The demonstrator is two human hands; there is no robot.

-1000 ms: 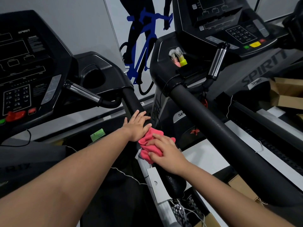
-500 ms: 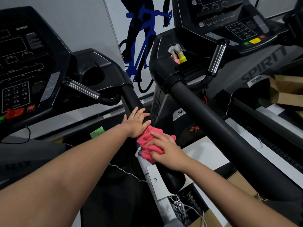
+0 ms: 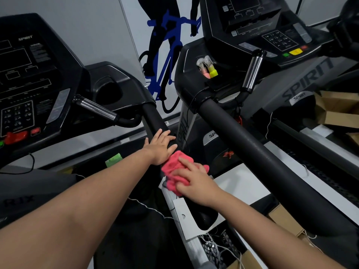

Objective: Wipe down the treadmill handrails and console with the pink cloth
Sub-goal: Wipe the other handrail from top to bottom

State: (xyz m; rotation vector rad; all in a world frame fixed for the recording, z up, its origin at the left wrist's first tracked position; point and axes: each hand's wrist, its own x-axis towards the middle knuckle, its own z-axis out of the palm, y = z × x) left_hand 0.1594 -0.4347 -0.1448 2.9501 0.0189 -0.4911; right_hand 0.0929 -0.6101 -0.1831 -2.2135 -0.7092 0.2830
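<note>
A black padded handrail (image 3: 153,117) of the left treadmill runs from its console (image 3: 29,78) down toward me. My left hand (image 3: 160,146) lies flat on this rail with fingers straight. Just below it my right hand (image 3: 194,181) presses the bunched pink cloth (image 3: 174,167) against the same rail, fingers spread over the cloth. The rail's lower end (image 3: 206,218) shows beneath my right wrist. A chrome pulse grip (image 3: 95,107) sticks out beside the console.
A second treadmill stands to the right, with its own thick handrail (image 3: 252,144), console (image 3: 272,30) and chrome grip (image 3: 252,72). Cardboard boxes (image 3: 338,109) lie on its deck. White tags and loose cords (image 3: 186,216) hang between the machines.
Both hands and the cloth have slid slightly up the handrail toward the console. The camera has shifted a little.
</note>
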